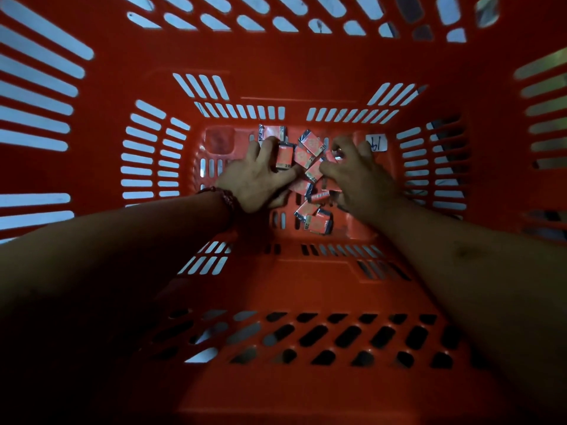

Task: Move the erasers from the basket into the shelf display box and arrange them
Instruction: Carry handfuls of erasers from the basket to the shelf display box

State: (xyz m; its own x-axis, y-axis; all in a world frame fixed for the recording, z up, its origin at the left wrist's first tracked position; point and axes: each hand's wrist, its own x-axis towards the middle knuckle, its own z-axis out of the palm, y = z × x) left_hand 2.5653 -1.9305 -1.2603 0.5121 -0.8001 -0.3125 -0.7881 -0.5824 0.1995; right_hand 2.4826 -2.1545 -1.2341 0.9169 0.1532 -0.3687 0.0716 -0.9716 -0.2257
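Both my arms reach down into a deep red slotted basket (306, 72). Several small wrapped erasers (310, 145) marked 2B lie in a loose heap on its bottom. My left hand (260, 176), with a beaded bracelet at the wrist, has its fingers curled round an eraser (283, 157) at the heap's left side. On the right side of the heap my right hand (359, 176) has its fingers curled over some erasers, and its fingertips pinch one small piece (337, 153). A few more erasers (316, 220) lie nearer to me, between the wrists. The shelf display box is out of view.
The basket's high walls close in on all four sides, with pale floor showing through the slots. A white label (377, 143) with handwriting sticks to the basket bottom at the right. A flat translucent patch (219, 139) lies at the bottom left.
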